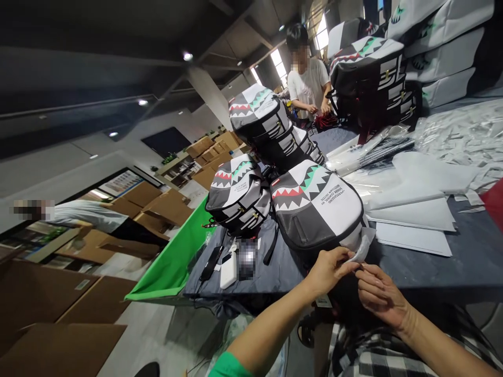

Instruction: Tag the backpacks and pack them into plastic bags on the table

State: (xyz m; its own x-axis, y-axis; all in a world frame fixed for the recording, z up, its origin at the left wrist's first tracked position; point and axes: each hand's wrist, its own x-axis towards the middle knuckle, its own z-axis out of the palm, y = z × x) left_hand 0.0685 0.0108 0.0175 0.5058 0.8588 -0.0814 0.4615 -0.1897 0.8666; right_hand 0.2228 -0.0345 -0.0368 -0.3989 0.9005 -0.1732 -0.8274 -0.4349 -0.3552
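A black, grey and white backpack [318, 209] with red and green zigzag teeth lies at the near edge of the table. At its lower right corner a crumpled, thin white wrapping sheet [366, 245] sticks out. My left hand [330, 269] pinches the lower end of this sheet between thumb and fingers. Just to the right, my right hand [380, 294] is closed with its fingertips together, close to the left fingertips. What it pinches is too small to make out. A tag [324, 301] hangs below the backpack.
Similar backpacks stand at left [238, 196], in a stack behind [259, 112] and at far right [365, 78]. White sheets [412, 220] and plastic bags [361, 157] lie right. A white power bank [228, 269] lies left. A co-worker [310, 84] stands across the table.
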